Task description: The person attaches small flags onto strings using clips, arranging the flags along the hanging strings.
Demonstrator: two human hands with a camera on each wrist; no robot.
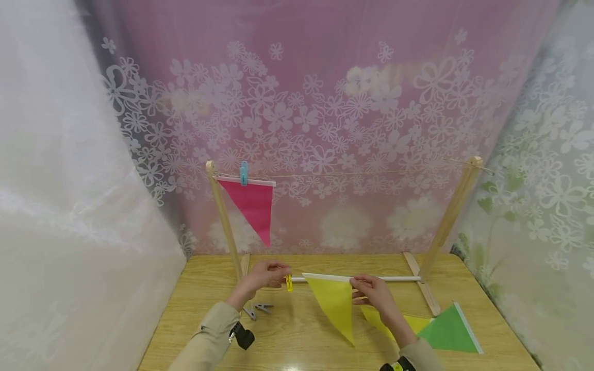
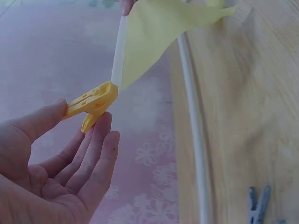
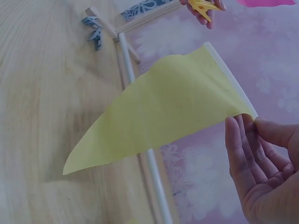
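My left hand point(image 1: 268, 274) pinches a yellow clothespin point(image 2: 96, 102) between thumb and fingers, its nose pointing toward the flag. A yellow triangular flag point(image 1: 335, 304) with a white top band hangs from my right hand point(image 1: 373, 294), whose thumb and fingers pinch the band's right corner point(image 3: 252, 112). In the head view a small gap lies between the clothespin and the flag's left corner. Behind and above, a pink flag point(image 1: 252, 206) hangs on a string point(image 1: 343, 173), held by a blue clothespin point(image 1: 243, 173) near the left post.
Wooden posts point(image 1: 450, 221) on feet carry the string, with a white rod point(image 1: 399, 279) low between them. Grey clothespins point(image 1: 257, 309) lie on the table at left. A green flag point(image 1: 452, 331) and another yellow flag point(image 1: 415, 323) lie at right. A flowered curtain point(image 1: 325, 103) stands behind.
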